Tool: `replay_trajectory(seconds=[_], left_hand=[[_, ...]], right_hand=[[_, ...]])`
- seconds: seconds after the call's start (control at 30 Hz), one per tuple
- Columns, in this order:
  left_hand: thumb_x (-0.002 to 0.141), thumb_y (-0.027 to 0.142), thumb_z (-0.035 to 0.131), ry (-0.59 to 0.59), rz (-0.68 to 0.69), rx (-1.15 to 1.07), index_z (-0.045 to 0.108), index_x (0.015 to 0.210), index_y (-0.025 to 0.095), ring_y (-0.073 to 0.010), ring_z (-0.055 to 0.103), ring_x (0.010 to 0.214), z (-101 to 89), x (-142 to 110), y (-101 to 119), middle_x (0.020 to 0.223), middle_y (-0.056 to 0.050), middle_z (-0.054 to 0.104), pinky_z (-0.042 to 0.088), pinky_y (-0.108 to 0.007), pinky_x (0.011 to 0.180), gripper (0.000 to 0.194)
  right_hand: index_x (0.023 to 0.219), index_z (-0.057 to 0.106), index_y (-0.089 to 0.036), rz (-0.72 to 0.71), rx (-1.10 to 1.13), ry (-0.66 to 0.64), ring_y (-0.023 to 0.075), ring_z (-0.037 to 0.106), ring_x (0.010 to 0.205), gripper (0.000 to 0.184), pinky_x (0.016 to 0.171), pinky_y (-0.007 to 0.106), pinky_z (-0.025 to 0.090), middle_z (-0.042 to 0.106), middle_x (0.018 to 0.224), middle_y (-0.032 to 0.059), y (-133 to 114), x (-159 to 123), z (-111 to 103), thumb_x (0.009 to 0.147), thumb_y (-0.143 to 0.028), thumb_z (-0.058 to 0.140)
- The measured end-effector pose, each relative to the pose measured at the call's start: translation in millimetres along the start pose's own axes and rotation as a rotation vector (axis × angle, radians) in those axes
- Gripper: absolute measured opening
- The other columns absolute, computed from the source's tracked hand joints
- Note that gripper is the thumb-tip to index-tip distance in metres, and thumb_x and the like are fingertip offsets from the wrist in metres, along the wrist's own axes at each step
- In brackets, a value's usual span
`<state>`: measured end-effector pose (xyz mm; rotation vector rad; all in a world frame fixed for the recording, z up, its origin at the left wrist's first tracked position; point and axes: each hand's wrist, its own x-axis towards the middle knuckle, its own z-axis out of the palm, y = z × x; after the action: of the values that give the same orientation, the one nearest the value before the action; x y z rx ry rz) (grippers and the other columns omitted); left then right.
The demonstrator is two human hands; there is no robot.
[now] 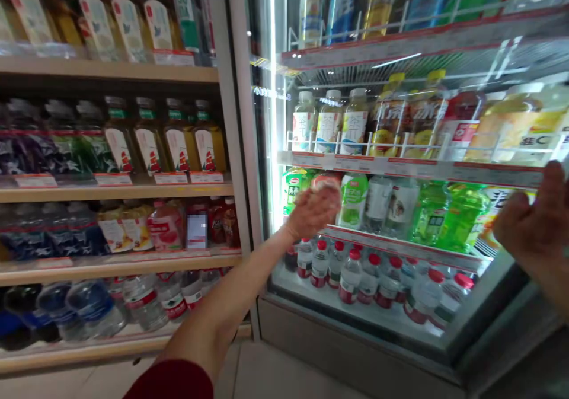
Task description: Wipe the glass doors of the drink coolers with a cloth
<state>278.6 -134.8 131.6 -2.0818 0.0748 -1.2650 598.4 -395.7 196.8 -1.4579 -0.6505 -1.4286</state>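
We see the left arm stretched forward from its dark red sleeve [173, 380], elbow slightly bent, forearm slanting up and to the right into the lit cooler [306, 328]. The left hand [312, 210] is at the third shelf down, right at a reddish bottle [326, 181], which stands between a green bottle [297, 187] and a green-and-white bottle [353, 200]. The fingers are blurred there, so we cannot tell whether they are closed around it or only touching it.

At the far right, we see the right hand [531, 227] raised and open, fingers upward, thumb apart, near the cooler's right side. Red-capped bottles [351, 275] stand below the left hand, and yellow-capped bottles [387, 117] on the shelf above.
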Motion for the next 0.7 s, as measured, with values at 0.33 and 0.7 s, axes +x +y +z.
replay_trajectory(seconds=[0.33, 0.7], left_hand=[[0.085, 0.024, 0.048, -0.027, 0.332, -0.064, 0.047, 0.124, 0.032, -0.0177, 0.013, 0.14, 9.9, 21.8, 33.4, 0.141, 0.004, 0.041, 0.002, -0.049, 0.116, 0.04], [0.086, 0.024, 0.046, 0.091, 0.329, -0.092, 0.043, 0.129, 0.027, -0.018, 0.016, 0.14, 12.9, 75.3, 39.9, 0.142, -0.001, 0.04, 0.006, -0.048, 0.115, 0.044]], right_hand=[[0.139, 0.034, -0.013, -0.296, -0.111, -0.163, 0.0267, 0.017, 0.139, 0.06, 0.107, 0.055, 0.019, 0.028, 0.147, 0.0153, -1.3, -6.1, -16.8, 0.083, -0.033, 0.04], [0.14, 0.029, -0.017, -0.26, -0.147, -0.195, 0.0279, 0.018, 0.138, 0.058, 0.108, 0.055, 0.021, 0.028, 0.147, 0.0138, -11.5, -6.8, -23.4, 0.085, -0.029, 0.038]])
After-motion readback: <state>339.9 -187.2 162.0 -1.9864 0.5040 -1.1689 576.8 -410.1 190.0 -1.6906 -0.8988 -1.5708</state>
